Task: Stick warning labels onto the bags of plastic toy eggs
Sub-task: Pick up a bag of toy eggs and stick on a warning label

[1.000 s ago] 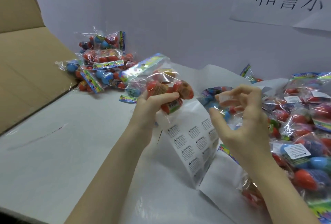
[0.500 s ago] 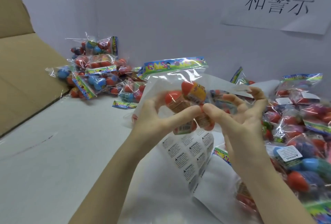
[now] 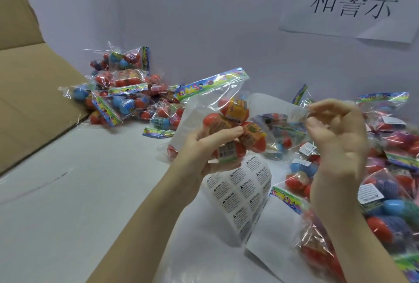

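Now L hand [image 3: 204, 146] grips bag [image 3: 226, 119], R hand [image 3: 337, 137] pinches label [image 3: 298, 115].

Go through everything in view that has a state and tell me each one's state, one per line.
Left hand: grips a bag of eggs.
Bag of eggs: held up, no label visible on it.
Right hand: pinches a warning label.
Warning label: peeled off, in the air.
Label sheet: curled, labels remaining.
Right pile: several bags labelled.

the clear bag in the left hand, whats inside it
The clear plastic bag with the colourful header strip holds red plastic toy eggs with orange printed wraps. The left hand covers its lower part, so their full count cannot be seen.
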The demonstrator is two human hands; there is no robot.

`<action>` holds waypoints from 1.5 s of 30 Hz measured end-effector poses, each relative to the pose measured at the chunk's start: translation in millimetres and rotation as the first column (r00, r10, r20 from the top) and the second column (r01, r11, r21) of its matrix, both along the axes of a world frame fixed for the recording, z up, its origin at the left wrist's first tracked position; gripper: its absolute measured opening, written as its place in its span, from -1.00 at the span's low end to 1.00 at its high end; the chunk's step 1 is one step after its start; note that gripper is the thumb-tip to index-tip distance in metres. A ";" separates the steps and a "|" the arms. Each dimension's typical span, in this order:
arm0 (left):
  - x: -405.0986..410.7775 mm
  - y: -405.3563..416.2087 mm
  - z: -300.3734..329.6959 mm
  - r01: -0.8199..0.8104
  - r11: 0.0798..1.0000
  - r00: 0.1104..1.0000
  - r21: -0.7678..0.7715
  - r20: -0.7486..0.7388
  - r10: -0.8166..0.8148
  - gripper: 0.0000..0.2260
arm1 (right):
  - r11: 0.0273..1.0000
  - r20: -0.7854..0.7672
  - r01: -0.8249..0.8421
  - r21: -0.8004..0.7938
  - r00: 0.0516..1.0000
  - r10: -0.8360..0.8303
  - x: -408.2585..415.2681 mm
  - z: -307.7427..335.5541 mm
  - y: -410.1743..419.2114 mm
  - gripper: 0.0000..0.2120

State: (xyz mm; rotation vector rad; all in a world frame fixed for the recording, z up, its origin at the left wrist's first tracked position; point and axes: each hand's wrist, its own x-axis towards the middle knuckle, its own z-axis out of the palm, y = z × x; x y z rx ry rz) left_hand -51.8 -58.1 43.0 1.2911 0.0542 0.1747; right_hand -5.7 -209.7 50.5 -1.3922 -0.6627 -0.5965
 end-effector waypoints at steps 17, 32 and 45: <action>-1.6 -5.4 2.5 0.011 0.987 1.000 0.162 0.012 -0.013 -0.74 | 0.797 0.301 0.227 -0.560 0.952 -0.059 -7.2 -2.1 4.3 -0.83; 1.3 1.4 -4.0 -0.008 0.975 0.994 0.222 0.106 -0.016 -0.91 | 0.781 0.286 0.241 -0.576 0.954 -0.084 -4.9 -5.1 4.8 -0.67; 7.7 1.9 -5.6 -0.243 0.970 0.969 -0.019 0.042 0.244 -0.93 | 0.340 0.292 0.375 -0.862 0.917 -0.271 -18.0 28.4 -3.2 -0.60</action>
